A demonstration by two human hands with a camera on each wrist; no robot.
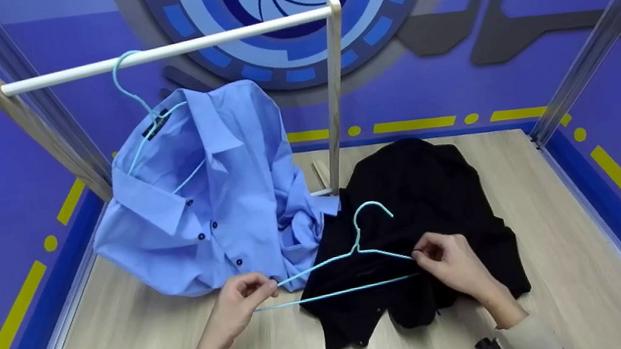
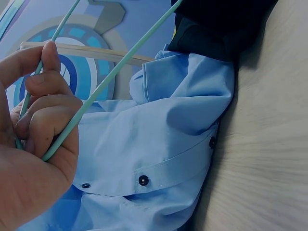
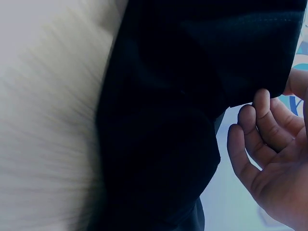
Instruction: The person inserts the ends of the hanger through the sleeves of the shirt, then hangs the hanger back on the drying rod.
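A light-blue wire hanger [image 1: 324, 263] is held level over a black shirt [image 1: 424, 194] that lies on the table. Its left end is gripped by my left hand [image 1: 238, 305], whose fingers curl round the wire in the left wrist view. My right hand [image 1: 453, 261] is at the hanger's other side, pinching an edge of the black shirt between thumb and forefinger in the right wrist view. The hanger's right end is hidden by cloth or the hand. The shirt's collar [image 1: 354, 325] points toward me.
A blue shirt [image 1: 239, 191] hangs on a second light-blue hanger [image 1: 129, 91] from the white rail [image 1: 175, 48] of a wooden rack at the left. Its lower part rests on the table [image 1: 569, 259]. Blue printed walls [image 1: 518, 82] enclose the table.
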